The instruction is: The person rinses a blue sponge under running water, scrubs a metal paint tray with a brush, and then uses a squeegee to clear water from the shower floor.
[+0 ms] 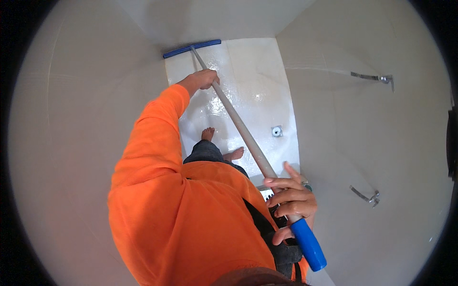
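Observation:
A floor squeegee with a long pale grey pole (243, 127) slants across the view. Its wide blue head (192, 48) lies at the far left corner of the wet white floor, against the foot of the wall. My left hand (205, 79) is closed round the pole a short way above the head, arm stretched out in an orange sleeve. Close to my body, my right hand (295, 196) wraps loosely round the upper pole, some fingers partly lifted. Just past it sticks out the blue grip (309, 244) at the pole's end.
Pale walls close in on the left, far and right sides. A square floor drain (277, 131) sits right of my bare feet (208, 134). Two metal fittings, one farther (384, 79) and one nearer (373, 198), project from the right wall. Water glistens on the floor.

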`<state>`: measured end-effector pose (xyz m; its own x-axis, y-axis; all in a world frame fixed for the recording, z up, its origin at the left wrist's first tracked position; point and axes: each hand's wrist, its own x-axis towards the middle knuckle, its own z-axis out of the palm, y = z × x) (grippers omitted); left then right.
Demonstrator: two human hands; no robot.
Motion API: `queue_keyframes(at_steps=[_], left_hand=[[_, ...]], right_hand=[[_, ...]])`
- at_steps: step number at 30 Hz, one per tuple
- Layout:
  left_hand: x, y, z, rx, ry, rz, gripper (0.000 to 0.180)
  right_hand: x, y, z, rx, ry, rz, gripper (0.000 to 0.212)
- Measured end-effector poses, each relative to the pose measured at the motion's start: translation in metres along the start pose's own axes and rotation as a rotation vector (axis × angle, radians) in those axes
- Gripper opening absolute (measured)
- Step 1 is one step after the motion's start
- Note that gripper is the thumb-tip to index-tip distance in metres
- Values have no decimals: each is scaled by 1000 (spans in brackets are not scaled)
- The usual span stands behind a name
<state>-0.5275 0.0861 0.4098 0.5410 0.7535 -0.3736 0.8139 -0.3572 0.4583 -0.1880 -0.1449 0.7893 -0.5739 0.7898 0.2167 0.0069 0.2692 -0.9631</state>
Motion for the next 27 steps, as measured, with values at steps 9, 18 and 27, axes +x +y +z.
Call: queue_keyframes(at_steps=[9, 18, 27], left_hand=[[-16, -16, 43, -293, 423, 31, 36], [-51, 67, 107, -396, 700, 16, 31], [-19, 293, 147, -615, 740, 84, 27]], right_hand=[[61, -15, 41, 6, -415, -111, 47], [22, -45, -4, 136, -576, -271, 45], [-82, -121, -140, 256, -524, -328, 48]])
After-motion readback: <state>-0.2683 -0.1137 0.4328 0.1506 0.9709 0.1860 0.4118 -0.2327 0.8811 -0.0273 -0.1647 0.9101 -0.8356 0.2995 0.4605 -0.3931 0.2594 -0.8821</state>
